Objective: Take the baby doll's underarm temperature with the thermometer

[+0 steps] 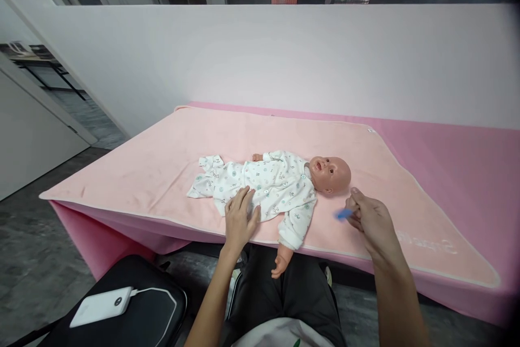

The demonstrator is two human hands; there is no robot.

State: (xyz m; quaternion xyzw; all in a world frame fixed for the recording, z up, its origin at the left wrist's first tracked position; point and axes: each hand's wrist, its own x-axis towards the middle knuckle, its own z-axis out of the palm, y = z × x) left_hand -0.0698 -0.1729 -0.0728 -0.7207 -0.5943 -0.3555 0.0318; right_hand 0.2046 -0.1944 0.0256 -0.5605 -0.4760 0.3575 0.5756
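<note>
A baby doll [280,179] in white patterned clothes lies on its back on a peach towel [150,157], its head to the right. One of the doll's arms hangs over the table's front edge. My left hand [242,217] rests at the doll's near side by the waist, fingers stretched and thumb apart, holding nothing. To the right, near the doll's head, my right hand [371,222] is closed with a small blue object [343,214] pinched between its fingers. Blur hides what kind of object it is.
Pink cloth [455,157] covers the table under the towel. A white wall [284,60] with a window above stands behind it. At the lower left, a white power bank [101,306] with a cable lies on a black bag [134,276].
</note>
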